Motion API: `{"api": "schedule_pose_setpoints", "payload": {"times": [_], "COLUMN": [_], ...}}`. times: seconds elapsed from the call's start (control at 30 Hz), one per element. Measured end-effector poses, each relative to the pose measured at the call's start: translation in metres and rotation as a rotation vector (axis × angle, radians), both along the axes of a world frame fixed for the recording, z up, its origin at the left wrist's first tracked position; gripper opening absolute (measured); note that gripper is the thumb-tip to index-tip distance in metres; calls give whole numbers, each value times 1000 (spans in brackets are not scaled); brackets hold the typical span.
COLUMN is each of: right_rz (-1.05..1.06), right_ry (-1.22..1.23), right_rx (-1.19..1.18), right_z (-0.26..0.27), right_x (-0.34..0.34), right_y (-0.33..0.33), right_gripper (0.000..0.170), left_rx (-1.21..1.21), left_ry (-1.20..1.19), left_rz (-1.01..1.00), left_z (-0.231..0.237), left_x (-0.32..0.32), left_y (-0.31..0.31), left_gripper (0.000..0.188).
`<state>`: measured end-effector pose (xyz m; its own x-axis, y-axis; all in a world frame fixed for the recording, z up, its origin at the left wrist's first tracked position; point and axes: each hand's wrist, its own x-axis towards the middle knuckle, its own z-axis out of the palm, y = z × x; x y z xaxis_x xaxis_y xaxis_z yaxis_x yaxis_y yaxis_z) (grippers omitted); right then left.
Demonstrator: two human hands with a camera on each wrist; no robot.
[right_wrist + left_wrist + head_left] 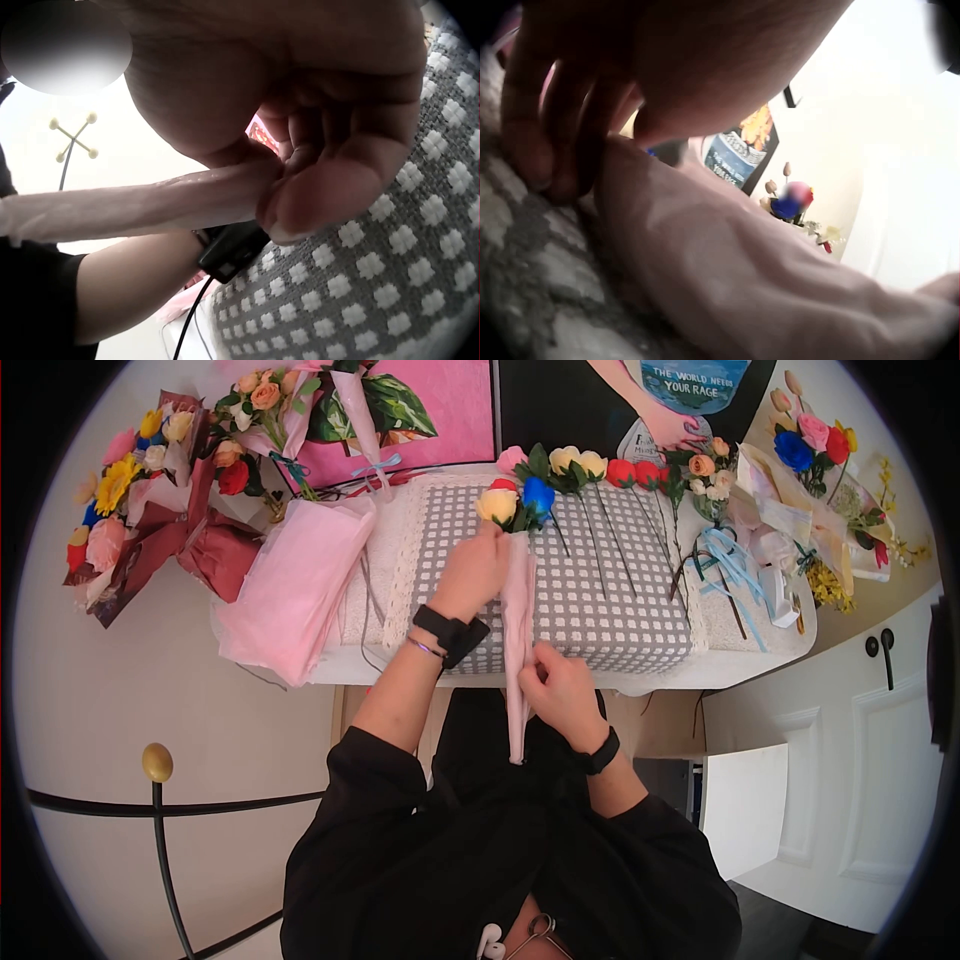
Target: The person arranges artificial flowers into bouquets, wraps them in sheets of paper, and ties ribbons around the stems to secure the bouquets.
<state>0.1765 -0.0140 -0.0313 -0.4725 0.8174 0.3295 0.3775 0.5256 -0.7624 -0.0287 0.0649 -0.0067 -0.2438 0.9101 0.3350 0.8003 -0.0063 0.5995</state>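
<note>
A slim roll of pale pink wrapping paper (pixel 516 630) runs from the table down over its front edge toward the lap. From its top come a cream rose (pixel 496 506), a blue rose (pixel 538 498) and a bit of red bloom. My left hand (pixel 474 575) grips the roll's upper end just below the blooms; in the left wrist view its fingers curl over the paper. Lower down, my right hand (pixel 562 695) pinches the roll between thumb and fingers, as the right wrist view shows close up. The roll's lower end (pixel 45 217) sticks out past that hand.
Loose artificial roses (pixel 580 465) lie along the back of the grey checked cloth (pixel 610 560). Pink paper sheets (pixel 300 575) are stacked at left. Wrapped bouquets (pixel 130 500) stand at both sides. Blue ribbon (pixel 728 555) and scissors lie at right.
</note>
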Motion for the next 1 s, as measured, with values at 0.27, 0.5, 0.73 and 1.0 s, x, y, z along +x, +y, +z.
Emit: {"api": "schedule_pose_setpoints", "payload": {"times": [0.27, 0.5, 0.73, 1.0], "right_rz": [-27, 1, 66, 99], "right_ry": [136, 211, 403, 463], "right_rx": [-323, -624, -828, -813], "right_z": [-13, 4, -8, -9], "right_x": [5, 1, -2, -8], "right_y": [5, 8, 8, 2], "right_gripper": [17, 26, 25, 25], "left_rx": [15, 40, 15, 213], "left_ry": [-131, 111, 7, 109], "left_rz": [2, -171, -68, 13], "left_z": [28, 18, 13, -9], "left_x": [7, 44, 32, -2], "left_y": [-42, -78, -89, -124], "left_gripper": [32, 39, 41, 35]}}
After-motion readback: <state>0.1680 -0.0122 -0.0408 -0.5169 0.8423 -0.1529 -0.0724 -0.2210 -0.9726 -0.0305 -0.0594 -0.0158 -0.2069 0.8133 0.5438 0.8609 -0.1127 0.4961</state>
